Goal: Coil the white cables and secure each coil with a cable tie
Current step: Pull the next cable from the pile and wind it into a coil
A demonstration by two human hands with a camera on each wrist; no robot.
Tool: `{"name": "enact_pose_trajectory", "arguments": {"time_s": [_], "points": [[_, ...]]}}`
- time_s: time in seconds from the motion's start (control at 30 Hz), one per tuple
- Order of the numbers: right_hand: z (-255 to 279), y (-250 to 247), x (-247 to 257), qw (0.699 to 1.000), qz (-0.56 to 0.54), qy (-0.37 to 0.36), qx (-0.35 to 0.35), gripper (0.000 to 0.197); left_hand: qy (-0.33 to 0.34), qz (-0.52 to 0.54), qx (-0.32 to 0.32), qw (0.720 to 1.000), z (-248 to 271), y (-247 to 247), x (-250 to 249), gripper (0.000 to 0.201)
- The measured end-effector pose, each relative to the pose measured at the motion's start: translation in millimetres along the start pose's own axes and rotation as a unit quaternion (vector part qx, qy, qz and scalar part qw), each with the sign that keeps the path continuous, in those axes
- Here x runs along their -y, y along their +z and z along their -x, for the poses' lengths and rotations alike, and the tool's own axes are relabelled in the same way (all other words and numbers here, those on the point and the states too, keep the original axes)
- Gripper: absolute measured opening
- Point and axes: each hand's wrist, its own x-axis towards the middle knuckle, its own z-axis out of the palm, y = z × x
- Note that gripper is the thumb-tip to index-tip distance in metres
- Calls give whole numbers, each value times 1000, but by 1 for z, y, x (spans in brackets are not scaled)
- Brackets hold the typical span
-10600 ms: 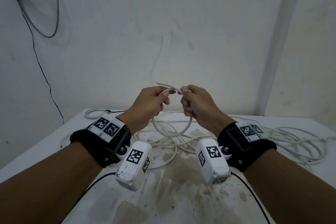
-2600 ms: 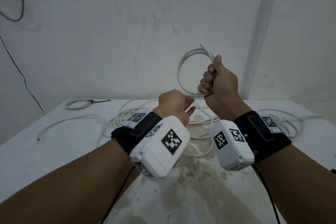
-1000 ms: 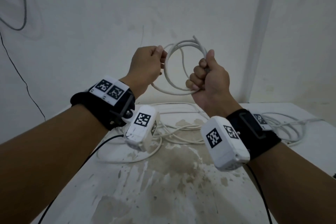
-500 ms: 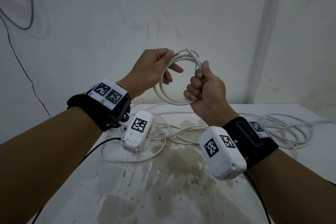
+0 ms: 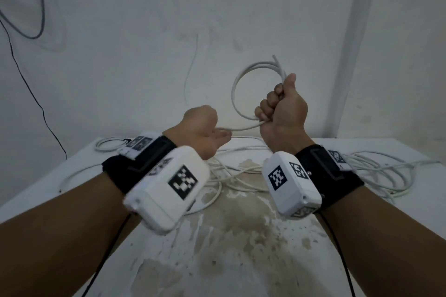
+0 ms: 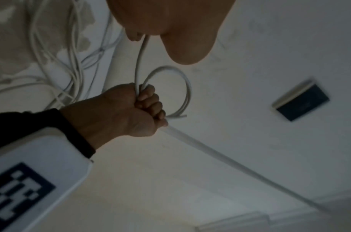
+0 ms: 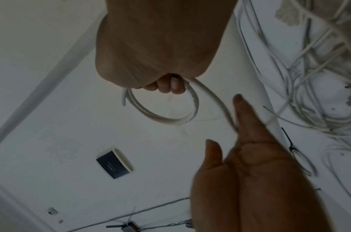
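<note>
Since half a second ago the left hand (image 5: 201,132) has dropped from the top of the coil to a spot low and left of it, near frame centre in the head view. Right hand (image 5: 282,111) stayed up, fist on the coil.

Largest to smallest:

- Table (image 5: 241,260): white, stained brown down the middle, fills the lower half of the head view.
- Loose white cables (image 5: 376,171): tangled across the far part of the table, mostly centre and right.
- Coil (image 5: 243,79): a few turns of white cable, held upright above the table against the wall, just right of centre. Cut end sticks up past the thumb.
- Right hand: fingers and thumb curled tight round the right side of the coil; right wrist view (image 7: 162,47) shows the loop (image 7: 166,116) hanging out of the fist.
- Left hand: the cable running from the bottom of the coil passes into it. In the right wrist view its fingers (image 7: 248,119) are straight, cable lying along them. Whether the thumb pinches the cable cannot be told; the left wrist view is blurred there.
- Finished small coil (image 5: 108,146): far left corner of the table, with a black cable tie (image 5: 125,140) on it.
</note>
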Motion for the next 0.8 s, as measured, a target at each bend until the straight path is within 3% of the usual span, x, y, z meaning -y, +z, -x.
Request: {"name": "enact_pose_trajectory", "arguments": {"time_s": [0.07, 0.1, 0.3, 0.4, 0.57, 0.8], "points": [[6, 0, -10, 1000, 10, 18, 9, 47, 61, 86, -44, 994, 2, 6, -1, 14], [9, 0, -14, 999, 15, 27, 14, 46, 72, 119, -65, 988, 4, 10, -3, 15], [17, -1, -16, 997, 37, 61, 26, 47, 196, -8, -117, 973, -8, 6, 1, 21], [19, -3, -12, 994, 61, 84, 37, 47, 253, -103, -87, 958, -5, 3, -7, 24], [22, -4, -11, 987, 104, 106, 64, 47, 270, -170, -63, 946, -1, -3, -26, 36], [24, 2, -12, 977, 126, 124, 118, 48, 299, -161, 11, 941, 1, -10, -47, 36]]}}
